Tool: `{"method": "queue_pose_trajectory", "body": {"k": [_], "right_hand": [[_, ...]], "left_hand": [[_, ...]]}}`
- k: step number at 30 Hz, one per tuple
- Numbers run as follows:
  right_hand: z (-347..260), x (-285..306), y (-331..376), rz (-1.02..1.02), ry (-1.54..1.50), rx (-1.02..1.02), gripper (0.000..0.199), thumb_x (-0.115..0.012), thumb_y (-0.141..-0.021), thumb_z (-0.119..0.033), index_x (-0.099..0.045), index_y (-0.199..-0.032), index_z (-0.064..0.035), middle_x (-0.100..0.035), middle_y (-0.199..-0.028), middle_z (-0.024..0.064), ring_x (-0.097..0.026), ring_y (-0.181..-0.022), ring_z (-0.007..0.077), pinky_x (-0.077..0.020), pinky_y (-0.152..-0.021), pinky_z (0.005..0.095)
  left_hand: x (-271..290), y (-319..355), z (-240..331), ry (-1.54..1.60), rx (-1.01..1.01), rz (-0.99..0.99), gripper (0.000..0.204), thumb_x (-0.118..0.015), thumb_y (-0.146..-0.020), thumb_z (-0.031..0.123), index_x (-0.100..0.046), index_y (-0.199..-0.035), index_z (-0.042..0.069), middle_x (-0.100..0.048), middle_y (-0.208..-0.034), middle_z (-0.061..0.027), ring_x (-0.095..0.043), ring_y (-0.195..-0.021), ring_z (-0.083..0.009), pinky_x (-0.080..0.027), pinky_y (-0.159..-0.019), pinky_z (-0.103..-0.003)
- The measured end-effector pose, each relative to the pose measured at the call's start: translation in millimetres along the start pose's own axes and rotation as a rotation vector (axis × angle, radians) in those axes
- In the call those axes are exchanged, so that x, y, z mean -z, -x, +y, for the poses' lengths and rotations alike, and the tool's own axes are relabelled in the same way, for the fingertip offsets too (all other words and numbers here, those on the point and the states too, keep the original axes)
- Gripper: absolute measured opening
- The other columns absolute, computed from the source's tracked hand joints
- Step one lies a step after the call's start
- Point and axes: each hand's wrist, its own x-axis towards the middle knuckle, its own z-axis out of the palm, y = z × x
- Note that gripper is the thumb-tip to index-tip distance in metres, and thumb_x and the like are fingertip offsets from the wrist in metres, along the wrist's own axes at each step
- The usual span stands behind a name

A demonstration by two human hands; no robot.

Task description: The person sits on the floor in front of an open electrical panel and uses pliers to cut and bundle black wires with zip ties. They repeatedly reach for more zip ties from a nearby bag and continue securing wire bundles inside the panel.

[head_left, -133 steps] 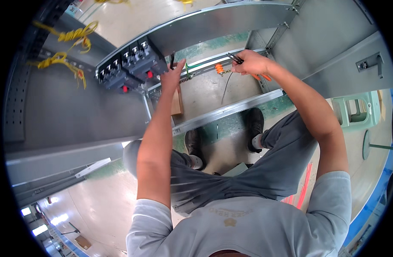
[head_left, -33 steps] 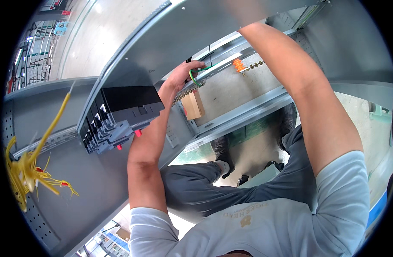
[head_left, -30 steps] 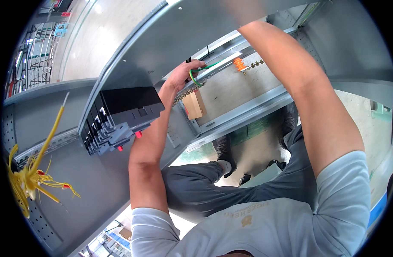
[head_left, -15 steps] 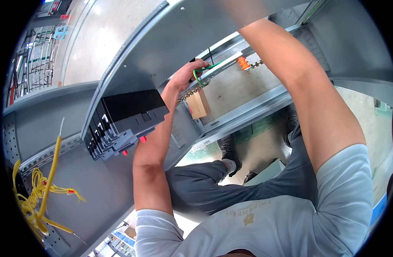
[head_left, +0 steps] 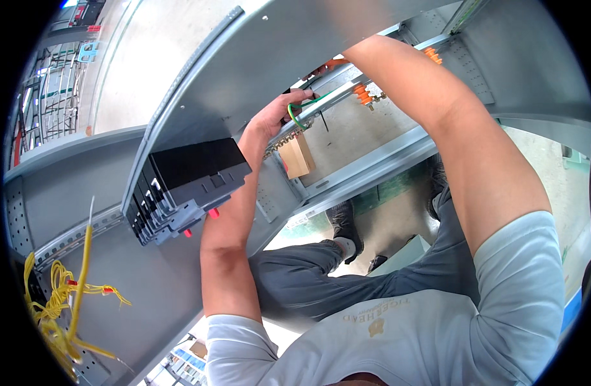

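My left hand (head_left: 284,112) reaches under the grey metal panel (head_left: 270,58), its fingers closed around a green-and-yellow wire (head_left: 295,118) beside a metal rail. A thin black strip, perhaps a cable tie (head_left: 325,122), hangs just right of those fingertips. The right forearm (head_left: 418,80) passes behind the panel. Only a small dark part of my right hand (head_left: 316,72) shows below the panel's edge, next to an orange object (head_left: 335,63) whose kind I cannot make out. Orange ribbed insulators (head_left: 362,94) sit along the rail, right of the wire.
A black-and-grey breaker-like device (head_left: 199,177) with red tabs is mounted on the panel near my left forearm. Yellow wire bundles (head_left: 57,302) hang at the lower left. A cardboard box (head_left: 297,156) lies below the rail. A grey cross-beam (head_left: 366,164) runs above my legs.
The right forearm has shifted slightly lower, and the orange object now shows below the panel's edge. The black strip now hangs below the rail. The left hand stays at the wire.
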Motion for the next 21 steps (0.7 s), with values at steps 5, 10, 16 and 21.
{"method": "queue_pose_trajectory", "body": {"k": [5,10,16,21], "right_hand": [[-7.1,-0.7,3.0,-0.052,-0.049,0.015,0.023,-0.064,-0.088,-0.027,-0.070,-0.093,-0.0052,-0.069,-0.082,0.0091,-0.066,-0.078,0.0209,-0.0543,-0.073,0.0376],[-9.3,7.9,20.9,-0.118,-0.164,0.042,0.024,-0.064,-0.088,-0.028,-0.069,-0.093,-0.0049,-0.069,-0.081,0.0085,-0.066,-0.077,0.0202,-0.0543,-0.072,0.0370],[-40.5,27.8,120.8,0.058,-0.688,-0.065,0.029,-0.070,-0.089,-0.028,-0.070,-0.105,-0.0035,-0.065,-0.078,0.0066,-0.061,-0.070,0.0133,-0.0525,-0.066,0.0314],[-37.6,-97.7,214.7,0.262,-0.777,-0.198,0.018,-0.066,-0.086,-0.003,-0.070,-0.104,-0.0052,-0.064,-0.083,0.0095,-0.063,-0.075,0.0203,-0.0522,-0.071,0.0321]], "left_hand": [[9.6,-8.6,-1.8,-0.044,0.059,0.021,0.036,-0.075,-0.089,0.028,-0.070,-0.109,-0.002,-0.068,-0.086,-0.0085,-0.067,-0.069,-0.0166,-0.057,-0.060,-0.034],[11.8,-12.0,-4.8,-0.090,0.020,0.026,0.034,-0.077,-0.087,0.029,-0.071,-0.103,0.000,-0.069,-0.084,-0.0069,-0.066,-0.068,-0.0144,-0.056,-0.060,-0.032],[18.8,-9.3,-17.2,-0.011,-0.044,-0.013,0.031,-0.078,-0.087,0.030,-0.072,-0.098,0.001,-0.070,-0.078,-0.0064,-0.065,-0.061,-0.0141,-0.055,-0.055,-0.030],[14.9,-14.6,-10.4,-0.034,0.019,0.010,0.027,-0.078,-0.087,0.028,-0.072,-0.095,0.003,-0.070,-0.078,-0.0052,-0.064,-0.060,-0.0135,-0.054,-0.055,-0.029]]}}
